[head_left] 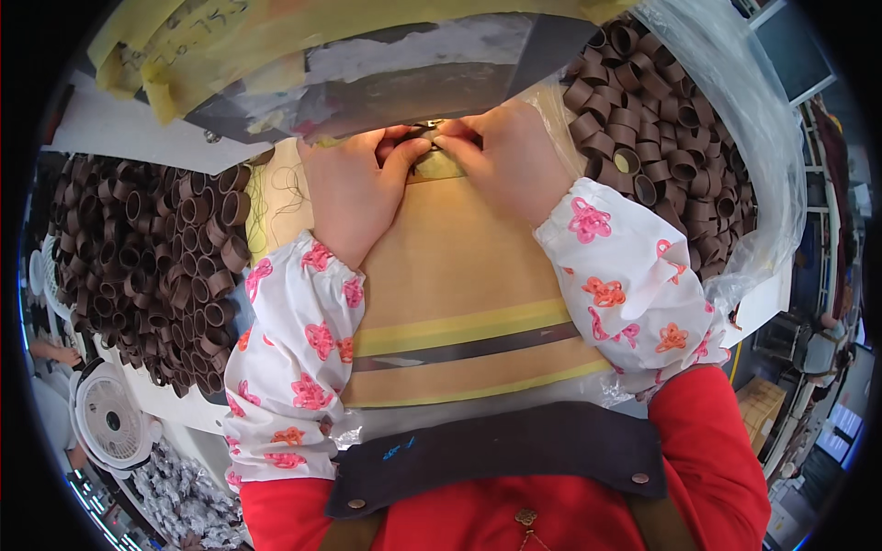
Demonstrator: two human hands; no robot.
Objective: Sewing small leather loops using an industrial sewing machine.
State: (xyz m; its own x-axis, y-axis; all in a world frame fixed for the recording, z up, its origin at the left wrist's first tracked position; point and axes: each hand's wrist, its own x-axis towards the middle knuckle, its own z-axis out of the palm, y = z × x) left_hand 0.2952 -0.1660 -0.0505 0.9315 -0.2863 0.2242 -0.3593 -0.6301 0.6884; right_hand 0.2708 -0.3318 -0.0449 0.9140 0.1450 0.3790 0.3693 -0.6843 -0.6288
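My left hand [354, 188] and my right hand [516, 161] meet at a small lit spot under the machine head [413, 78], which looks like that of a sewing machine. Thumbs and forefingers of both are pinched close together there. A little dark material shows between the fingertips, but they hide most of it and its kind cannot be made out. Just beyond the fingertips is a small shiny metal part [430, 123]. Below the hands lies the tan work surface [450, 248], crossed near me by yellow and dark tape strips.
Many brown ring-shaped bands [147, 248] are heaped on my left. More brown bands [643, 119] fill a clear plastic bag [767, 119] on my right. Loose dark threads [287, 188] lie beside my left wrist. A white fan [112, 418] stands at the lower left.
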